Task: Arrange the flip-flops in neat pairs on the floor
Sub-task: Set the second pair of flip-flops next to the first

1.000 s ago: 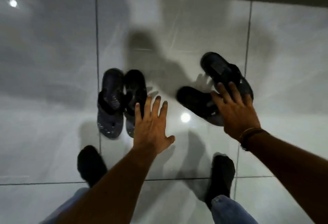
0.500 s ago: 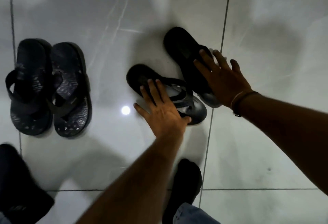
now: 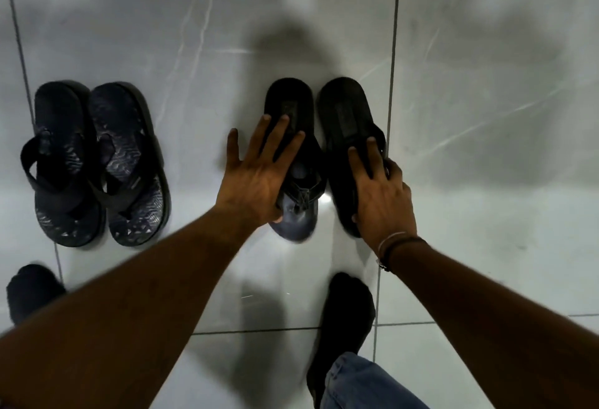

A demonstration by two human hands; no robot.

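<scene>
Two plain black flip-flops lie side by side in the middle of the grey tiled floor, heels away from me. My left hand [image 3: 256,175] rests flat, fingers spread, on the left black flip-flop [image 3: 293,107], its thumb tucked under the toe end. My right hand [image 3: 379,194] presses on the right black flip-flop [image 3: 345,110], fingers on its strap side. At the left stands a pair with patterned soles, the left patterned flip-flop [image 3: 60,162] touching the right patterned flip-flop [image 3: 129,162].
My two feet in black socks stand on the tiles, one at the lower left [image 3: 30,292] and one below my right hand [image 3: 346,311], with a blue jeans cuff [image 3: 359,382]. Glossy floor tiles [image 3: 486,116] stretch around both pairs.
The two black flip-flops were splayed and overlapping at an angle; now they lie parallel and close together. Both hands have moved with them and stay on them.
</scene>
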